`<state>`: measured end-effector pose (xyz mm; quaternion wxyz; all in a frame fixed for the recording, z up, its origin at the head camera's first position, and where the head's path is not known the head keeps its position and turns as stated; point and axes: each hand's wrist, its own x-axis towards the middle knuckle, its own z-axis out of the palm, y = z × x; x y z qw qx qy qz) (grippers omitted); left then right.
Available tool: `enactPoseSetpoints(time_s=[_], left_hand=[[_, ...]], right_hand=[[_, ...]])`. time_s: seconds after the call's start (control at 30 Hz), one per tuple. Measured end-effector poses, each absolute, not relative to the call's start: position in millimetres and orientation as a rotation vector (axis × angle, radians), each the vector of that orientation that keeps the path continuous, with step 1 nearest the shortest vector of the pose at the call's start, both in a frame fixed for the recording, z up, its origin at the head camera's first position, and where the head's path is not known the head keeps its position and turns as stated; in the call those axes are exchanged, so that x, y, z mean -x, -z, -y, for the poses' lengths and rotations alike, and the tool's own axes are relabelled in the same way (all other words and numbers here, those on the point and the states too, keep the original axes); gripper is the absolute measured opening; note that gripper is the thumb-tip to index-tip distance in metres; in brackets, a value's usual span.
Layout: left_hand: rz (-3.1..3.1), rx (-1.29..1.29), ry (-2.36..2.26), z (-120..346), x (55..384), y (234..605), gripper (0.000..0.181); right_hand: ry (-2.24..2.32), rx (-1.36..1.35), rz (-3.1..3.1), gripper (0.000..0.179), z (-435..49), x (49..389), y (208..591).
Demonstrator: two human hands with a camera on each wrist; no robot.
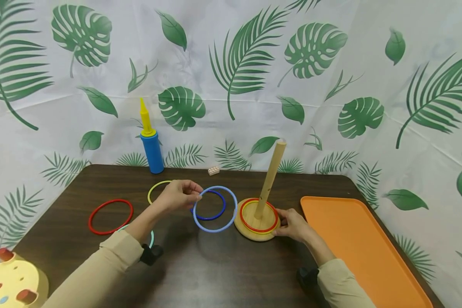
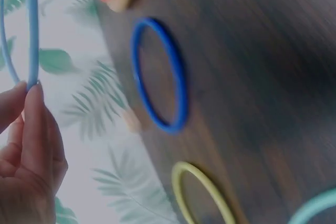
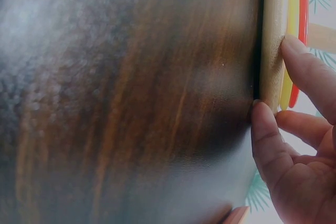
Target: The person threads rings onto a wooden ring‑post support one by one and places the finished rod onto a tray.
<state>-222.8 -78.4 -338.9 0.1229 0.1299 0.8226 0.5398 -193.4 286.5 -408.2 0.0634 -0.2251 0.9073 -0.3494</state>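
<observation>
In the head view my left hand [image 1: 179, 194] pinches a light blue ring [image 1: 214, 231] between thumb and fingertips, holding it upright just left of the wooden peg stand [image 1: 250, 234]. My right hand [image 1: 294, 226] grips the right edge of the stand's round base; in the right wrist view its fingertips [image 3: 262, 113] sit at the rim. A red ring [image 3: 303, 24] and a yellow ring [image 3: 292, 24] lie on the base around the post [image 1: 270, 177], which leans right in the head view. Behind the held ring, a dark blue ring [image 1: 208, 219] lies on the table.
More rings lie to the left: yellow [image 1: 149, 194], red [image 1: 104, 233] and mint [image 1: 152, 239]. A blue and yellow pump [image 1: 152, 152] and a small pale block [image 1: 213, 171] stand at the back. An orange tray [image 1: 354, 239] is at right, a yellow pegged toy [image 1: 19, 278] front left.
</observation>
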Motion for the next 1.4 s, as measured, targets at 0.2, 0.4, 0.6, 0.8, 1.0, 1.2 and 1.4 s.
enactPoseSetpoints(time_s=[0.2,0.4,0.6,0.8,1.0,1.2,1.4], left_hand=[[-2.307,-0.409,-1.771,55,219,319,0.025],[-2.24,-0.412,-1.923,31,213,295,0.026],[-2.113,-0.421,-2.088,7,209,278,0.026],[-2.075,-0.399,-2.169,-12,210,269,0.024],[-2.011,-0.347,-2.236,-29,213,264,0.022],[-1.97,-0.326,-2.266,-41,216,264,0.022],[-1.935,-0.286,-2.287,-51,221,267,0.023]], right_hand=[[1.051,0.695,-2.749,0.068,-286,193,408],[1.07,0.718,-2.746,0.067,-286,193,408],[1.06,0.713,-2.751,0.066,-286,192,407],[1.065,0.732,-2.751,0.066,-286,192,407],[1.064,0.724,-2.75,0.067,-286,192,407],[1.072,0.714,-2.747,0.065,-286,191,408],[1.075,0.756,-2.769,0.062,-288,193,409]])
